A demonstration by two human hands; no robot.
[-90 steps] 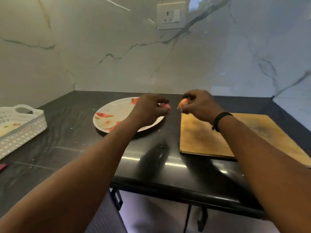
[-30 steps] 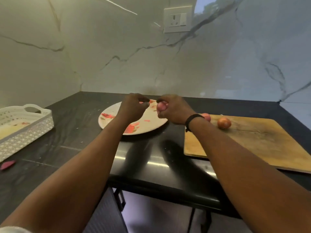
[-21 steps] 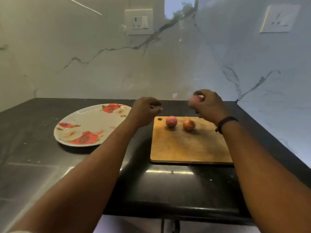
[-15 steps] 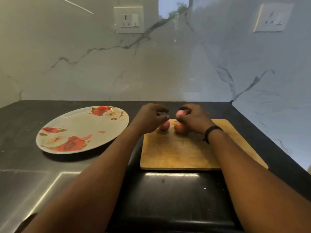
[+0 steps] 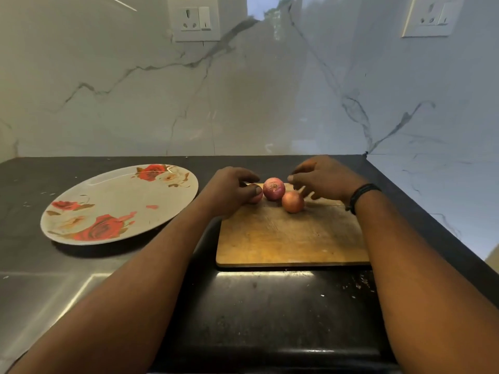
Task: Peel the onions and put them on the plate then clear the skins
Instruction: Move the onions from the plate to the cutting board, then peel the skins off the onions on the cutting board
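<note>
Three small onions lie at the far end of the wooden cutting board (image 5: 291, 238). A pink onion (image 5: 274, 188) sits in the middle and an orange-brown onion (image 5: 293, 202) lies just in front of it, to the right. The third, a pink onion (image 5: 256, 197), is mostly hidden under my left hand (image 5: 232, 190), whose thumb and fingers curl round it. My right hand (image 5: 324, 179) hovers just right of the middle onion with loosely spread fingers and holds nothing. The rose-patterned plate (image 5: 108, 195) lies left of the board and carries a few skin scraps (image 5: 152, 206).
The black counter (image 5: 270, 306) meets a marble wall behind, with its right edge close to the board. Small white flecks lie on the counter near the board's front right corner. Two wall sockets sit high on the wall.
My right hand has set the pink onion down on the board between the other two and let go. My left hand has closed round the leftmost onion. The view has swung right.
</note>
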